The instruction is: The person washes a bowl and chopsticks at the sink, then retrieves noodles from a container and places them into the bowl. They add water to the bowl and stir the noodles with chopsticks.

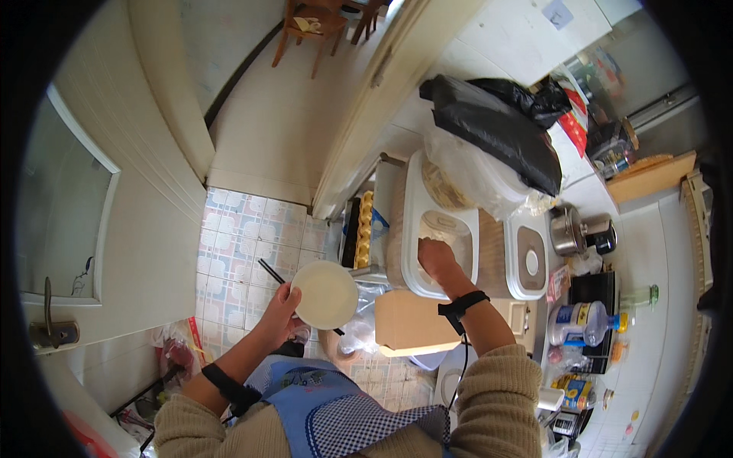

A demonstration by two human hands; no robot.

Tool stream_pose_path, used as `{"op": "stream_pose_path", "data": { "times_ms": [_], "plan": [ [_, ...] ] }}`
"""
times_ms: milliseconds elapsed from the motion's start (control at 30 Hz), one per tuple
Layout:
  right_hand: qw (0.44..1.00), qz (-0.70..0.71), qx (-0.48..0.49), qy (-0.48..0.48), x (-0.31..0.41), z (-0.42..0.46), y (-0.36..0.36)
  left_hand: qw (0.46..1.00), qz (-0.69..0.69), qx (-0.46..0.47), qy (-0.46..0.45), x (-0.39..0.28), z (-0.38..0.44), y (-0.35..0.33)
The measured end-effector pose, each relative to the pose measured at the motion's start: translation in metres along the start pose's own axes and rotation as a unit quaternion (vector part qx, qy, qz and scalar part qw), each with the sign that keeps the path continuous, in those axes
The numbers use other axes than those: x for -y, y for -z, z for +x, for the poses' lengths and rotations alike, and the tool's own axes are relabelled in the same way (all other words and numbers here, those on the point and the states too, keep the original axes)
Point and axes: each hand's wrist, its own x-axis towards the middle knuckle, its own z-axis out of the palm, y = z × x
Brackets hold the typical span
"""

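Note:
My left hand grips a round cream-coloured bowl by its near left rim. Dark chopsticks are pinched beneath the bowl, their ends sticking out on both sides. Whether the pale inside of the bowl holds anything is hard to tell. My right hand reaches into the opening of a white-rimmed plastic storage bin, its fingers curled downward. Those fingertips are hidden, so what they touch does not show. Beside this bin stands a second storage bin with a closed white and brown lid.
Plastic bags, including a black one, are piled behind the bins. An open cardboard box sits below them. Egg cartons fill a shelf. Rightward stand a steel pot and a large water bottle. A door is at left.

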Motion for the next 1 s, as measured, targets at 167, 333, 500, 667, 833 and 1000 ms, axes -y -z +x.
{"op": "stream_pose_path", "data": {
  "times_ms": [167,333,500,667,833,1000],
  "plan": [
    [0.996,0.072,0.013,-0.053,-0.013,0.019,-0.027,1.0,-0.021,-0.017,-0.01,0.008,-0.004,0.019],
    [0.989,0.141,-0.013,0.033,-0.027,0.024,-0.028,0.999,-0.012,-0.031,0.001,0.008,-0.006,0.024],
    [0.988,0.104,-0.073,0.082,-0.015,0.0,0.027,0.999,-0.032,-0.021,-0.012,0.002,-0.003,0.021],
    [0.972,0.197,-0.126,0.017,-0.019,-0.05,0.038,1.0,-0.012,0.008,-0.02,-0.007,0.011,0.001],
    [0.954,0.243,-0.174,-0.038,-0.01,-0.084,0.055,0.997,0.016,0.073,-0.035,-0.025,0.021,-0.029],
    [0.873,0.428,-0.162,-0.17,0.005,-0.119,0.088,0.994,0.049,0.095,-0.006,-0.029,0.03,-0.055]
  ]
}}
